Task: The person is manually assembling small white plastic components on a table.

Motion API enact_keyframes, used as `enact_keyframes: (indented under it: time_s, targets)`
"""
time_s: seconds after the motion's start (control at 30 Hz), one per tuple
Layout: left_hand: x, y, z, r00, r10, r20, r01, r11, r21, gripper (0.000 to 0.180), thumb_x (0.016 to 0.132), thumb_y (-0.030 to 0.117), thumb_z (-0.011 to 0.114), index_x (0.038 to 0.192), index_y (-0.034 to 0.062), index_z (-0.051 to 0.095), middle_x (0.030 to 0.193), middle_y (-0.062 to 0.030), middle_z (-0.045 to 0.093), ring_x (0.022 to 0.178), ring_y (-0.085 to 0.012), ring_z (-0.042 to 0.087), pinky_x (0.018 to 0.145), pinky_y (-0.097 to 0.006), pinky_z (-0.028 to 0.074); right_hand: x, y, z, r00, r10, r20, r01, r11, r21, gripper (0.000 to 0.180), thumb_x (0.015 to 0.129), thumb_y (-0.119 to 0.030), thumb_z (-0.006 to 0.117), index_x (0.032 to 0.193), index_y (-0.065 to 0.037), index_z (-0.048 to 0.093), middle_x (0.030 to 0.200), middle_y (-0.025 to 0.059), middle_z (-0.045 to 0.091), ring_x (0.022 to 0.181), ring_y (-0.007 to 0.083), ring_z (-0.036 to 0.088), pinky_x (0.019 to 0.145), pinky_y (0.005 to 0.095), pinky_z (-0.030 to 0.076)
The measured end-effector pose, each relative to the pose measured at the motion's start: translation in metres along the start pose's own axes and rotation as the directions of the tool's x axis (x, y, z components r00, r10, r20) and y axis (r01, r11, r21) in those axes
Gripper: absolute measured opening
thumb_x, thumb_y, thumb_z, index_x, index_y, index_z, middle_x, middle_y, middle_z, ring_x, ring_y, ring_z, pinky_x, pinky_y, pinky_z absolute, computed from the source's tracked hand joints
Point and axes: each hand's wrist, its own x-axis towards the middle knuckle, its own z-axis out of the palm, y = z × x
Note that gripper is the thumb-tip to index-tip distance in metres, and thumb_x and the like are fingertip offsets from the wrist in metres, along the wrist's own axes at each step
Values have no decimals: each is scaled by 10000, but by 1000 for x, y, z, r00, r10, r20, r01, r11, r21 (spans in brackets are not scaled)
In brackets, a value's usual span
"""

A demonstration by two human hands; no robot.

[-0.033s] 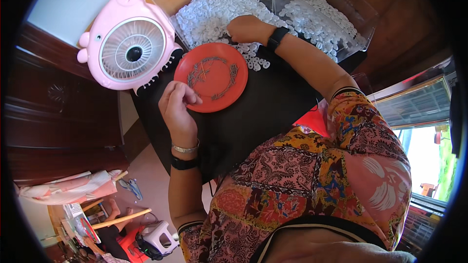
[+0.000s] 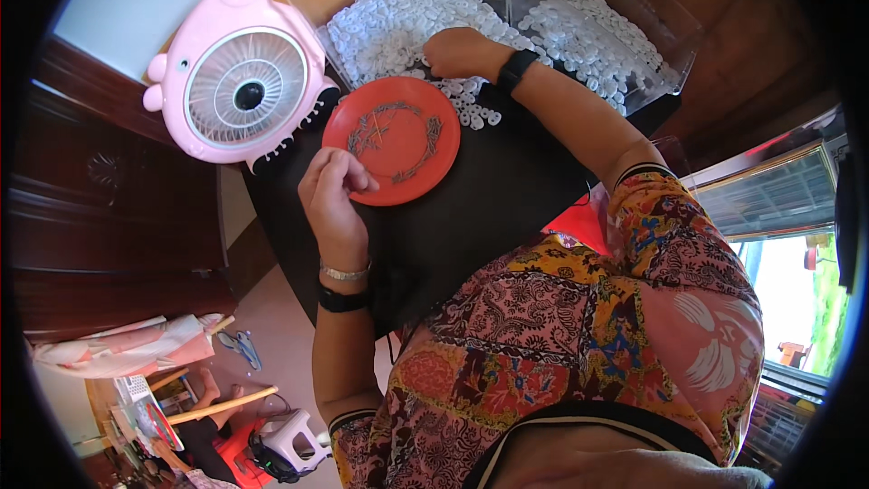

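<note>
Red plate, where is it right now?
In the head view, the red plate lies left of centre on the black tabletop, right of the pink fan, with the left hand at its lower-left edge.

Pretty bright scene overall, with daylight at the right where the window (image 2: 768,279) is blown out to near-white (some green survives at its edge). The white plastic pieces (image 2: 407,14) run so pale their outlines merge, and the clear bin (image 2: 681,50) catches a little glare. Shadows mostly vanish into the black counter (image 2: 480,204); the dark wooden cabinet (image 2: 118,208) sits dim. Fisheye bends everything near the rim, corners go black, and the thin metal bits (image 2: 434,132) are too tiny to resolve.
</note>
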Motion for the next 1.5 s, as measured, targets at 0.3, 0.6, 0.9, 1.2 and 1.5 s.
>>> enact_keyframes:
  time_s: [0.3, 0.6, 0.9, 1.2, 1.5]
  targets:
    - [-11, -36, 1, 994, -72, 77, 69, 997, 40, 153, 899, 102, 524, 780, 16, 565, 663, -19, 537, 605, -95, 512, 581, -231, 421, -21, -1, -2, 966, 32, -256, 81, 905, 418, 215, 786, -215, 658, 881, -23, 667, 792, 118, 679, 672, 255, 646, 631, 362, 512]
    - [-11, -47, 1, 995, -5, 102, -4, 996, 86, 165, 930, 147, 521, 857, 6, 564, 706, -26, 563, 631, -85, 510, 595, -235, 419, -70, -122, -39, 998, -56, -34, 43, 166, 985, 117, 871, -31, 634, 983, 2, 640, 892, 15, 652, 799, 56, 593, 735, 211, 492]
    - [-12, -47, -1, 997, 23, 73, -28, 997, 73, 185, 938, 111, 479, 788, 7, 508, 678, -35, 551, 619, -92, 509, 581, -241, 414, -74, -130, -27, 983, -89, -163, 180, 238, 954, 57, 878, 0, 624, 933, -4, 635, 889, 15, 641, 817, 76, 612, 743, 226, 507]
    - [-8, -49, -6, 993, 42, 112, -50, 996, 70, 183, 909, 82, 474, 747, 5, 506, 646, -33, 530, 598, -92, 497, 568, -242, 402, -71, -121, -24, 947, -208, -246, 290, 221, 931, 97, 860, 26, 639, 954, 10, 653, 957, 47, 652, 844, 106, 632, 739, 249, 527]
    - [2, -37, -21, 998, -30, -49, 30, 1000, 1, 132, 802, 46, 463, 678, 21, 501, 601, -26, 474, 536, -108, 484, 533, -232, 377, -71, -96, -30, 934, -348, -75, 339, 806, 485, 131, 786, -123, 647, 898, -59, 666, 780, 122, 661, 740, 281, 651, 663, 344, 504]
